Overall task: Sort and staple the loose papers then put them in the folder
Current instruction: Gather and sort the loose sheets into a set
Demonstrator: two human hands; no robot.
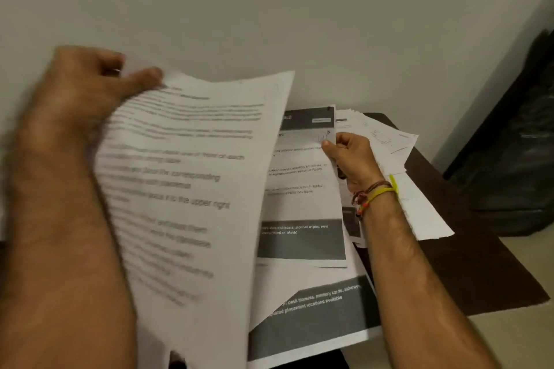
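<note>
The left hand (pixel 90 90) pinches a printed sheet (pixel 186 189) at its ten o'clock corner, lifting it. At three o'clock, the right hand (pixel 350 156) grips a banded page (pixel 302 189) above loose papers (pixel 386 135) on a dark table (pixel 479 272).

The desk (pixel 467 272) has a dark brown top and stands against a pale wall. Loose printed papers (pixel 419 207) lie spread on it, beneath and beyond the right-hand fingers (pixel 338 144). Bare desk surface shows right of those fingers.
</note>
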